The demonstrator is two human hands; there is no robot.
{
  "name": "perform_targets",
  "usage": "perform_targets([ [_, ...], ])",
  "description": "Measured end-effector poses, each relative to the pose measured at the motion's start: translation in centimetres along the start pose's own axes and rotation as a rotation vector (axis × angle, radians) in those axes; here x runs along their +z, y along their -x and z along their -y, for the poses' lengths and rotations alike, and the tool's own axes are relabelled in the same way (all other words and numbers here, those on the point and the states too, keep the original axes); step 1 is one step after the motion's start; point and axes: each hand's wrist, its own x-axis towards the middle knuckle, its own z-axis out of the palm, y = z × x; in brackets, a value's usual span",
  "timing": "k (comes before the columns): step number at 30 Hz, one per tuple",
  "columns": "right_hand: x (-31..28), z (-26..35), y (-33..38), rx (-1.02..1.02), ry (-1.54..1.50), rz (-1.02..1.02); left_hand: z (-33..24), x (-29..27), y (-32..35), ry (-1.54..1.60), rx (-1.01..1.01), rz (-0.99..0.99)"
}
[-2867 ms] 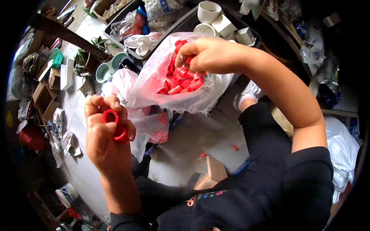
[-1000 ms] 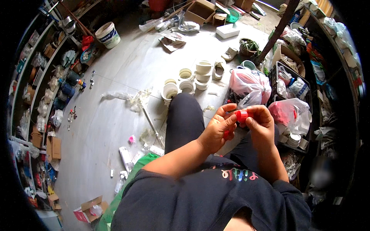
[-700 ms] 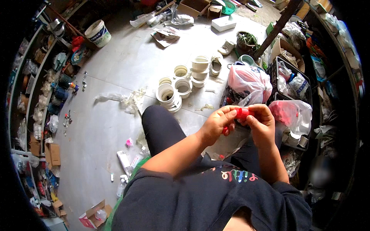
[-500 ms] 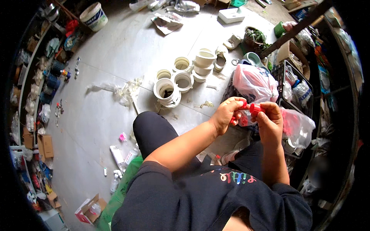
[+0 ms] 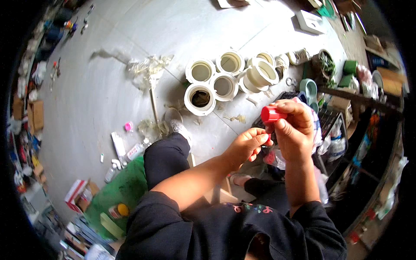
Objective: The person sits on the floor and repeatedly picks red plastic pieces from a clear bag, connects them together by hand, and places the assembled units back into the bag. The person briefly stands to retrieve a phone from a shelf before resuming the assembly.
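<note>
My right hand [image 5: 297, 132] is closed, its thumb and fingers pinching a shiny red plastic cap [image 5: 272, 114] with a round flat end toward the left. Just below and to the left, my left hand [image 5: 248, 148] is also closed, with a small red plastic piece [image 5: 268, 139] at its fingertips. Most of that piece is covered by the thumb and fingers, so its shape cannot be made out. The two hands are close together, over a plastic bag [image 5: 275, 158] with red things inside, partly hidden by my right hand.
Several cream plastic pipe fittings [image 5: 215, 91] stand on the grey floor ahead. Black crates [image 5: 336, 125] with bags sit at the right, near a potted plant [image 5: 327, 65]. A crumpled clear plastic sheet [image 5: 149, 71] lies left of the fittings. Bottles [image 5: 134, 151] and a green sack [image 5: 117, 190] lie at my left.
My right hand has risen with the red cap, now above my left hand instead of level beside it. My left hand has lowered. The view has shifted, with the fittings now further right.
</note>
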Motion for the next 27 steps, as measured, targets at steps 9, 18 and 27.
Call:
perform_targets([
  [9,13.0,9.6,-2.1,0.402,0.243,0.114,-8.9,0.6,12.2,0.112,0.22,-0.322],
  [18,27.6,21.1,-4.2,-0.032,0.699,0.425,-26.0,11.9,29.5,-0.081,0.506,-0.343],
  [27,32.8,29.5,-4.7,-0.484,0.75,0.627,-30.9,20.8,35.8,-0.244,0.737,-0.524],
])
